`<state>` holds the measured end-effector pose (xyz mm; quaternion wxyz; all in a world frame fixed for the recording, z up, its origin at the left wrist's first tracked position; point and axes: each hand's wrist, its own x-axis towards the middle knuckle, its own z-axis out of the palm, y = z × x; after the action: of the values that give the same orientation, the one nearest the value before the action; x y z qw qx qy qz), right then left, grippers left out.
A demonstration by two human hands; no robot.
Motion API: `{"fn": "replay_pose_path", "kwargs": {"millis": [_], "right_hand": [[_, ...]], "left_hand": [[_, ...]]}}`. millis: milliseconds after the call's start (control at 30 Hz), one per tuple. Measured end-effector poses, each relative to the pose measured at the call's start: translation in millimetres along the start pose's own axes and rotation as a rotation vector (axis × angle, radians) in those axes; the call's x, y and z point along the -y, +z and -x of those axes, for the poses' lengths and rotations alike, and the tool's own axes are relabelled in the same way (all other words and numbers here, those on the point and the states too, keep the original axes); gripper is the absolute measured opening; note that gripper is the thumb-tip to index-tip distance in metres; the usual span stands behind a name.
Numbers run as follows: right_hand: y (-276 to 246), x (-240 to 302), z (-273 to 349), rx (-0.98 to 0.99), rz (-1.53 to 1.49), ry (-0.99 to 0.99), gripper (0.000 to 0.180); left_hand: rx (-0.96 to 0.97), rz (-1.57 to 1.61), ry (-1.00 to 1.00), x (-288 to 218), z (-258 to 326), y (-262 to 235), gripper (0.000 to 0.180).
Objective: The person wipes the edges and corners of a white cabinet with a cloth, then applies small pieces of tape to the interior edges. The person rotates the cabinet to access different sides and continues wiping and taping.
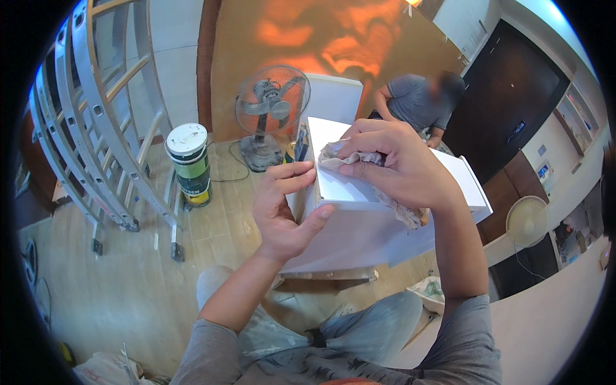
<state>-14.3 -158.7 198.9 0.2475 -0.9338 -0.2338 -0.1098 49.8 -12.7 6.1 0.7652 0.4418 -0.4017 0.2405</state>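
Note:
In front of me stands a white box-like piece of furniture point(359, 234) with a smooth white top. My right hand point(410, 160) is closed around a crumpled, pale, stained rag point(332, 156), pressing it on the top surface. Part of the rag hangs over the near edge below my palm. At the left corner my left hand point(281, 212) grips the furniture's edge, fingers along the side and thumb on the near face. Its inner fingertips are partly hidden by the edge.
Folded aluminium ladders point(119, 122) lean at the left beside a green paint bucket point(192, 168). A standing fan point(269, 106) is behind the furniture. Another person point(417, 102) crouches beyond it near a dark door point(513, 96). A second fan point(527, 220) stands at the right.

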Motion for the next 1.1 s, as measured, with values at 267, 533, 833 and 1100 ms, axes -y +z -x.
{"fn": "replay_pose_path", "kwargs": {"millis": [267, 533, 833, 1100], "right_hand": [[2.9, 5.3, -5.1, -0.012, 0.111, -0.044, 0.019], [5.8, 8.3, -5.5, -0.031, 0.179, -0.021, 0.016], [7.4, 1.6, -8.6, -0.027, 0.107, -0.042, 0.017], [5.4, 4.3, -17.3, -0.038, 0.208, 0.043, 0.015]], "left_hand": [[-0.030, -0.010, 0.004, -0.1, -0.9, 0.0, 0.051], [-0.034, -0.024, 0.025, 1.9, 1.9, 1.4, 0.051], [-0.059, -0.019, 0.029, 0.9, -0.2, 2.8, 0.046], [-0.067, -0.028, 0.025, 1.2, -1.0, 1.8, 0.046]]}}
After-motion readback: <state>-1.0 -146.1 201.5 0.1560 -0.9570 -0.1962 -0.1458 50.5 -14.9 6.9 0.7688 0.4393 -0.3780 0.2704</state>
